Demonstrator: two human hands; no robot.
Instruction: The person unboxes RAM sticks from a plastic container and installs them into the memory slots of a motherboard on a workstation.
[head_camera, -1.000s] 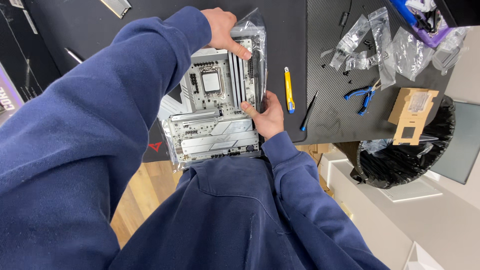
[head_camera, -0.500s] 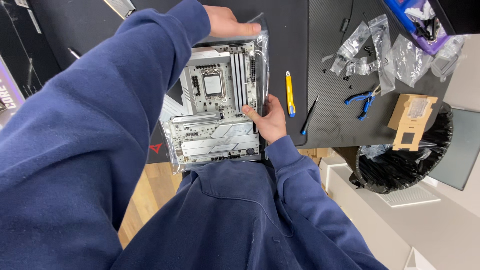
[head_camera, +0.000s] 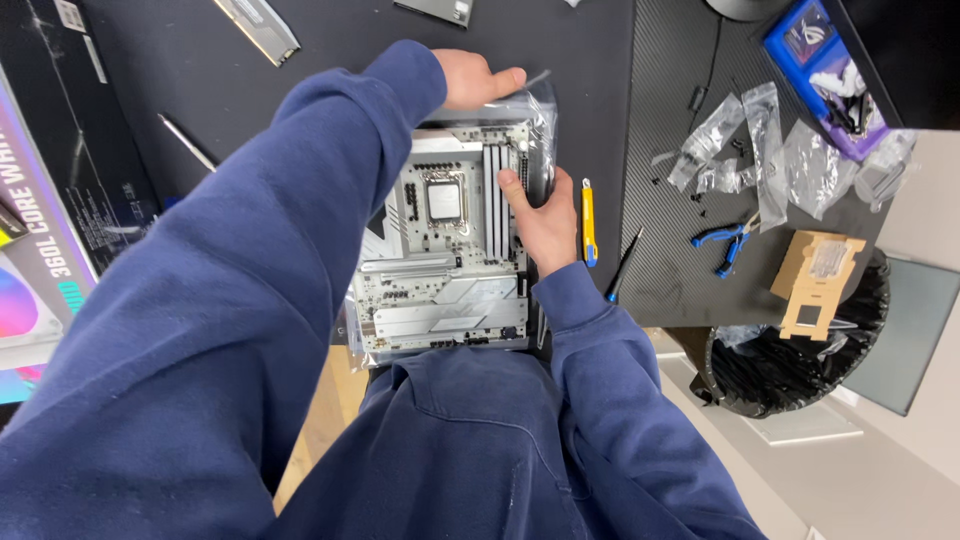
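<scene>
A black desk mat (head_camera: 330, 60) covers the table. The white motherboard (head_camera: 445, 250) lies at centre. The left hand (head_camera: 475, 78), at twelve o'clock, pinches its clear plastic bag (head_camera: 542, 130). The right hand (head_camera: 545, 225), at three o'clock, grips the board's edge.

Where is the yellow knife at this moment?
In the head view, the yellow knife lies on the black desk, just right of the right hand, left of the blue pliers.
</scene>
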